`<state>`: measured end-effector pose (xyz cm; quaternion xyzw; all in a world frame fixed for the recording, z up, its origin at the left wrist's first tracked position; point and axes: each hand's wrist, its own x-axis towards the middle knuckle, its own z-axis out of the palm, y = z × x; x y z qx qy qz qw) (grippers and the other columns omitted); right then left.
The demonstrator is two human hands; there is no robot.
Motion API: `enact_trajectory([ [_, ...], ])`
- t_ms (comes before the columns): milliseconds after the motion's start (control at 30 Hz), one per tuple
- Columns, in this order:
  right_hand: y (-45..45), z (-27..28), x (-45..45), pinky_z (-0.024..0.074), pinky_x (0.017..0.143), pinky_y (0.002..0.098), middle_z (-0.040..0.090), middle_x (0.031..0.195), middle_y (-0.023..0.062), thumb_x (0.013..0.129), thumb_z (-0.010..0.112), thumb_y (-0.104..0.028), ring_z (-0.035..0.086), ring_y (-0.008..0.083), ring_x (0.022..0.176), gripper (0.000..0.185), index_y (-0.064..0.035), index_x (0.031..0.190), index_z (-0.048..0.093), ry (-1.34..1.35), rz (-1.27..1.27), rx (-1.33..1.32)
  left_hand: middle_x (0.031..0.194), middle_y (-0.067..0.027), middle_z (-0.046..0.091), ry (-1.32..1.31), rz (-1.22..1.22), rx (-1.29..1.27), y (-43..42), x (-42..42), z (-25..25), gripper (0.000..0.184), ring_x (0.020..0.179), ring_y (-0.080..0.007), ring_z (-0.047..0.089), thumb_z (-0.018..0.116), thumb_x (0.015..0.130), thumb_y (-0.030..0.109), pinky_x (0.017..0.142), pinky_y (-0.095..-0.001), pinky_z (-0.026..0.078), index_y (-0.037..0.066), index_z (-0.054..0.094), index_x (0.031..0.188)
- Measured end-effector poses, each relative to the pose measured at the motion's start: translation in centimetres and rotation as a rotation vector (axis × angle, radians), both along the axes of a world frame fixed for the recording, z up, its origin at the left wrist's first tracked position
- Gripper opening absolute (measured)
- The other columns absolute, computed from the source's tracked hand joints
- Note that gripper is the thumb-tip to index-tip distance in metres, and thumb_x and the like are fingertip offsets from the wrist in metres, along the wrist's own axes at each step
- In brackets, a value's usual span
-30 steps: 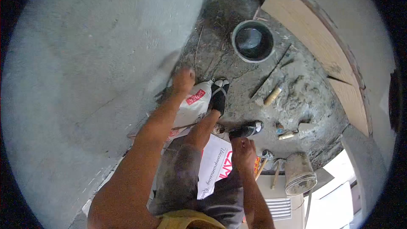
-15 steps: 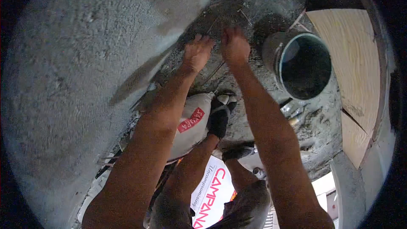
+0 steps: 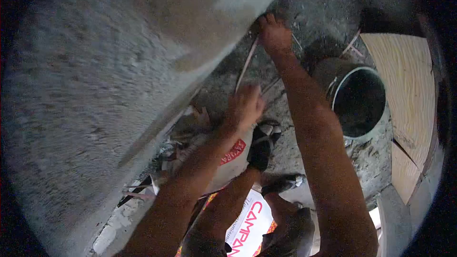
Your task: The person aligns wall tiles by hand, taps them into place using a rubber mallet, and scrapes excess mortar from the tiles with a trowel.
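A thin pale stick (image 3: 246,64) stretches between my two hands, beside the foot of the rough grey wall. My right hand (image 3: 276,35) is closed at the stick's far end, close to the wall. Nearer to me, my left hand (image 3: 245,107) is closed where the near end runs into its fingers, which are somewhat blurred. Below that hand lies a whitish sack (image 3: 228,171) with a red label, partly hidden by my left forearm. My foot (image 3: 259,150) is beside the sack.
A bucket (image 3: 359,102) with a dark inside stands to the right of my right forearm. Plywood pieces (image 3: 404,95) lie along the right side. The rough wall (image 3: 119,81) fills the left. Rubble (image 3: 178,135) and thin debris lie on the dirty floor.
My left hand has come back toward me and the sack, while my right hand has stayed forward near the wall. The pale stick now shows between them. The view has shifted.
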<state>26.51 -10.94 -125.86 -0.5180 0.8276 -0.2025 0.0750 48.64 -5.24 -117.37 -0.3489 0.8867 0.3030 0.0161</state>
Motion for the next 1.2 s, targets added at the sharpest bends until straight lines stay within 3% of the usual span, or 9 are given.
enact_trajectory([
  [300,0.9,-0.5,0.8,0.062,0.069,0.0499,0.056,0.121,0.0101,0.088,0.062,-0.022,0.06,0.0305,0.118,0.036,-0.0099,0.121,0.06,0.084,0.02,0.15,0.09,-0.019,0.062,-0.364,-0.085,0.687,3.8,-0.2,32.0,0.022,0.087,-0.041,0.064,0.068,0.084,0.008,0.081,-0.0525,0.051,0.001,0.058,0.103],
  [533,2.6,3.2,5.5,0.0567,0.075,0.0499,0.064,0.099,0.0181,0.088,0.064,-0.021,0.068,0.0341,0.088,0.029,-0.0074,0.114,0.063,-0.342,-0.195,-0.03,0.095,-0.0218,0.065,-0.145,-0.008,0.5,9.3,3.9,31.9,0.023,0.088,-0.0423,0.066,0.064,0.09,0.012,0.078,-0.0529,0.054,0.001,0.058,0.11],
  [567,3.6,-8.5,11.4,0.0555,0.078,0.0556,0.065,0.114,0.0211,0.092,0.061,-0.029,0.066,0.0431,0.097,0.043,-0.0059,0.127,0.056,-0.013,-0.119,-0.255,0.097,-0.0221,0.066,-0.11,0.13,0.506,11.6,6.2,29.7,0.023,0.085,-0.0431,0.066,0.063,0.092,0.014,0.075,-0.0528,0.054,0.002,0.057,0.111],
  [600,6.1,-3.6,13.2,0.0545,0.081,0.0583,0.065,0.12,0.0264,0.096,0.056,-0.032,0.067,0.0483,0.096,0.049,-0.0044,0.136,0.053,-0.499,0.017,0.127,0.095,-0.023,0.068,-0.237,0.21,0.431,12.1,6.1,30.5,0.026,0.083,-0.0454,0.066,0.063,0.094,0.019,0.072,-0.0536,0.055,0.003,0.057,0.114],
  [733,23.2,19.1,18.6,0.0496,0.091,0.059,0.065,0.113,0.0328,0.097,0.046,-0.018,0.061,0.0513,0.108,0.039,-0.0019,0.133,0.053,-0.781,-0.166,0.37,0.087,-0.023,0.069,-0.076,0.274,0.352,14.7,8.2,31.1,0.027,0.084,-0.049,0.066,0.065,0.095,0.024,0.072,-0.0568,0.053,0.009,0.058,0.116],
  [867,39.8,26.8,22.8,0.0592,0.078,0.042,0.066,0.1,0.0171,0.099,0.059,-0.023,0.068,0.0309,0.083,0.031,-0.0003,0.12,0.059,-0.24,0.208,0.03,0.103,-0.0147,0.07,-0.173,0.056,0.45,18.6,12.8,30.2,0.04,0.093,-0.0318,0.068,0.053,0.103,0.037,0.081,-0.0437,0.054,0.011,0.057,0.132],
  [967,40.6,54.7,16.6,0.0521,0.093,0.0455,0.053,0.128,0.0135,0.097,0.067,-0.021,0.059,0.0308,0.107,0.048,-0.0098,0.139,0.047,-1.344,0.104,-0.245,0.113,-0.0133,0.066,-0.248,-0.112,0.448,20.0,10.1,40.5,0.055,0.098,-0.0252,0.063,0.048,0.107,0.047,0.085,-0.0424,0.05,0.011,0.047,0.148],
  [1067,42.3,74.7,16.0,0.0449,0.108,0.0489,0.041,0.155,0.0099,0.095,0.075,-0.019,0.051,0.0307,0.132,0.075,-0.0194,0.158,0.035,-1.838,0.675,-0.776,0.132,-0.0249,0.059,-0.218,-0.28,0.546,22.5,8.7,54.6,0.057,0.123,-0.0338,0.056,0.045,0.109,0.04,0.104,-0.0518,0.041,-0.001,0.043,0.147],
  [1200,48.8,69.7,16.2,0.0541,0.09,0.0408,0.056,0.119,0.007,0.099,0.067,-0.02,0.061,0.0228,0.103,0.037,-0.0112,0.132,0.052,-2.229,-0.206,-0.394,0.12,-0.0256,0.062,0.094,-0.386,0.563,24.0,7.5,62.1,0.041,0.114,-0.0395,0.06,0.053,0.103,0.031,0.097,-0.0519,0.045,-0.001,0.051,0.128],
])
